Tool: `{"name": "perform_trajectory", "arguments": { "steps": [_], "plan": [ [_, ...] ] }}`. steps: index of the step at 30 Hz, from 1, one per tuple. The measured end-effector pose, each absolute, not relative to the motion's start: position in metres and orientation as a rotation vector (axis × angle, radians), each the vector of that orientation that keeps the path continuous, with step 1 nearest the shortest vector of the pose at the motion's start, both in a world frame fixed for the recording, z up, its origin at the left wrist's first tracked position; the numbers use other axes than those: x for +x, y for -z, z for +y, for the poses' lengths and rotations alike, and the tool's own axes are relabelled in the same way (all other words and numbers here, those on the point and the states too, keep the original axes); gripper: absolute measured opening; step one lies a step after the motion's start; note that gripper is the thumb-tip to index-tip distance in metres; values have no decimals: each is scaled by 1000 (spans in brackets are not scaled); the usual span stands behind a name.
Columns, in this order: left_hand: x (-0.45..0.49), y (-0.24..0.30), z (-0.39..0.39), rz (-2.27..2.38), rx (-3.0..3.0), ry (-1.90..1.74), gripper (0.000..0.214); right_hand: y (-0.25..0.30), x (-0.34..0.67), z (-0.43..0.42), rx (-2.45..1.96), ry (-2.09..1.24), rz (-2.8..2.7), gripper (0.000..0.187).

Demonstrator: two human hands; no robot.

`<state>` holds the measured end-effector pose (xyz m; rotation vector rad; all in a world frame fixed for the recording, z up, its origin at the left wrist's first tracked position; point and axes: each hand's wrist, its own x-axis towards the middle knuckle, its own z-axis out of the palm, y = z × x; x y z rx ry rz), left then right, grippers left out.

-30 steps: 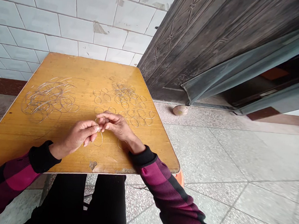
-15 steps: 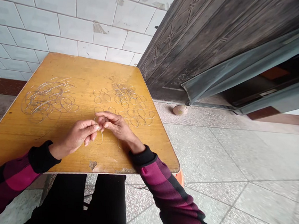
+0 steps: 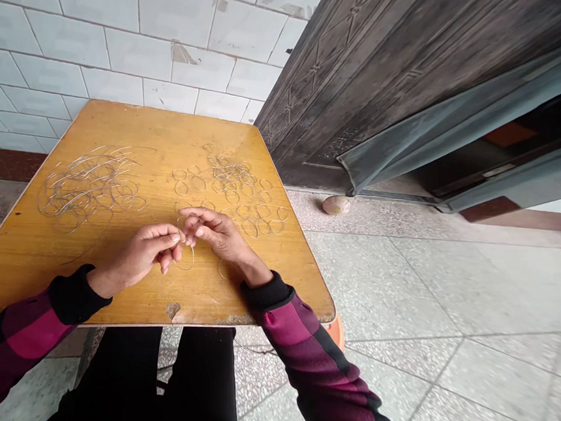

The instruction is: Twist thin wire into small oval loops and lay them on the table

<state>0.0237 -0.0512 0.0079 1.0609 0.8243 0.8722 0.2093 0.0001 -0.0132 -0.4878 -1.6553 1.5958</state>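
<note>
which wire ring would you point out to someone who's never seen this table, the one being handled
On the yellow wooden table, look near the front edge, where the left hand and right hand meet. A thin wire ring sits in their fingers, its lower curve showing below them. Unlike the other rings lying on the tabletop, it is held in the hands.

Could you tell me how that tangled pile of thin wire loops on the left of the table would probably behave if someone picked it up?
The tangled pile of wire loops would probably lift as one light, snagging clump, since the loops cross each other. The wire keeps its curves, so it seems springy rather than floppy. It may also slide easily on the smooth wooden tabletop.
</note>
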Motion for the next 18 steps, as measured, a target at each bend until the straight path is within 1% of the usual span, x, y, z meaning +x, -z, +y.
{"name": "perform_trajectory", "arguments": {
  "steps": [4,6,8,11,13,18],
  "plan": [
    [23,-8,-50,845,1025,-900,21,12,209,-1,-513,-1620,-1618,54],
    [22,-7,-49,867,994,-936,19,10,209,-2,-551,-1633,-1562,55],
    [21,-6,-48,886,975,-985,18,9,208,-4,-633,-1644,-1506,50],
    [20,-4,-47,903,988,-1056,16,8,205,-9,-772,-1648,-1472,35],
    [21,-3,-46,903,1013,-1080,17,8,202,-13,-829,-1646,-1480,29],
    [16,-3,-45,948,1119,-1056,20,8,199,-16,-878,-1655,-1448,27]
  ]
}}
